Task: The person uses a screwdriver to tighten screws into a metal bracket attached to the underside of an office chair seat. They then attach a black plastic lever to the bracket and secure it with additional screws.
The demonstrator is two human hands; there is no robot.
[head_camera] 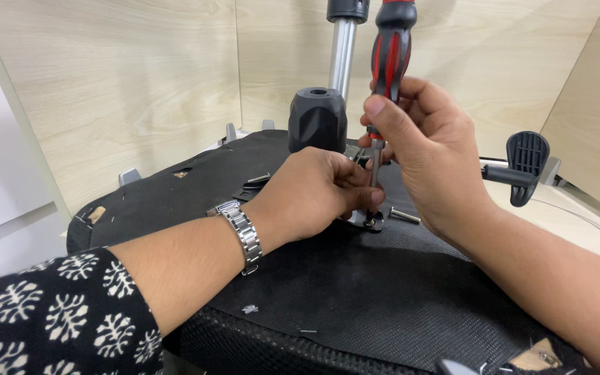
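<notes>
My right hand (pixel 428 149) grips a red and black screwdriver (pixel 390 52) held upright, its shaft pointing down onto a metal bracket (pixel 368 221) on the black fabric underside of an upturned chair seat (pixel 383 278). Around the lower shaft, my left hand (pixel 317 191) has its fingers pinched just above the bracket. A metal watch sits on my left wrist. A loose bolt (pixel 404 216) lies just right of the bracket.
A black cylindrical hub (pixel 317 119) with a chrome column (pixel 342 59) rises behind my hands. A black lever paddle (pixel 526 165) sticks out at the right. Another loose screw (pixel 258 179) lies on the seat. Light wood panels wall in the space.
</notes>
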